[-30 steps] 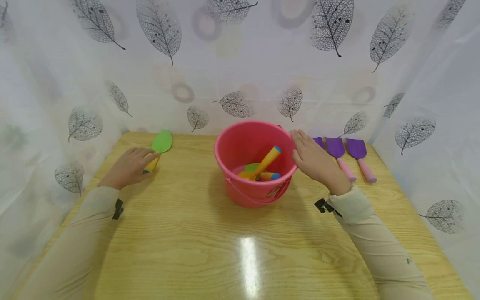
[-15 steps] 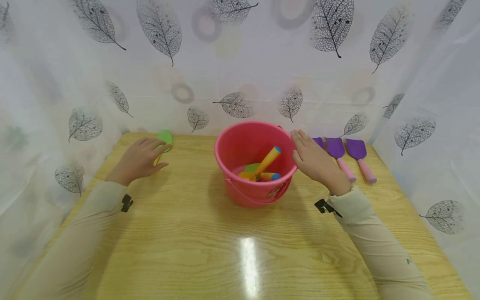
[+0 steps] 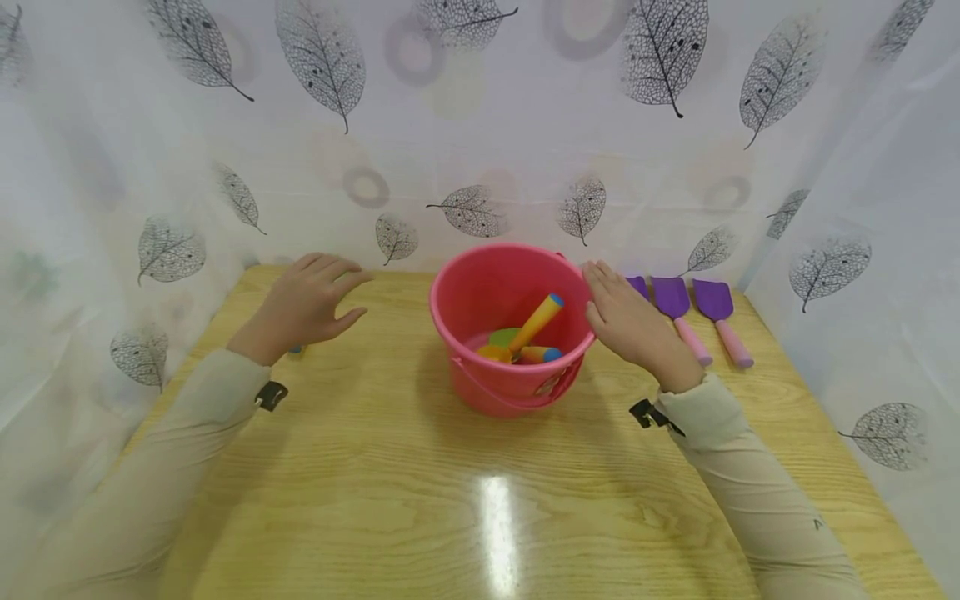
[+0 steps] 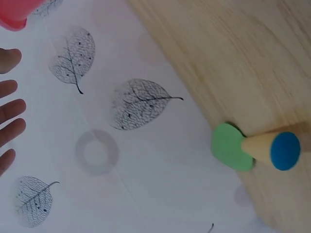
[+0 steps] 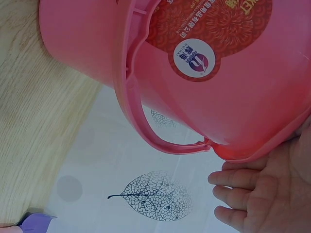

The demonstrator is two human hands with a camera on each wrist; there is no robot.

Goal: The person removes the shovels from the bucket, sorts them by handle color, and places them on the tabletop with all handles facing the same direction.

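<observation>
My left hand (image 3: 307, 300) hovers above the table's far left with its fingers spread and nothing in its grasp. Beneath it lies a toy shovel (image 4: 231, 150) with a green blade and a yellow, blue-ended handle; from the head view the hand hides most of it. A pink bucket (image 3: 495, 392) stands upright at the table's middle, its handle hanging down in front. Inside are yellow-handled toy tools (image 3: 540, 321) with blue ends and a green piece. My right hand (image 3: 633, 321) rests against the bucket's right rim, fingers fairly straight.
Purple shovels (image 3: 712, 298) with pink handles lie side by side at the back right, one partly behind my right hand. A leaf-patterned curtain (image 3: 480, 125) encloses the back and both sides of the wooden table (image 3: 375, 500).
My left hand has lifted off and moved up and right from the green shovel's handle, now covering its blade in the head view. The right hand and bucket stay put.
</observation>
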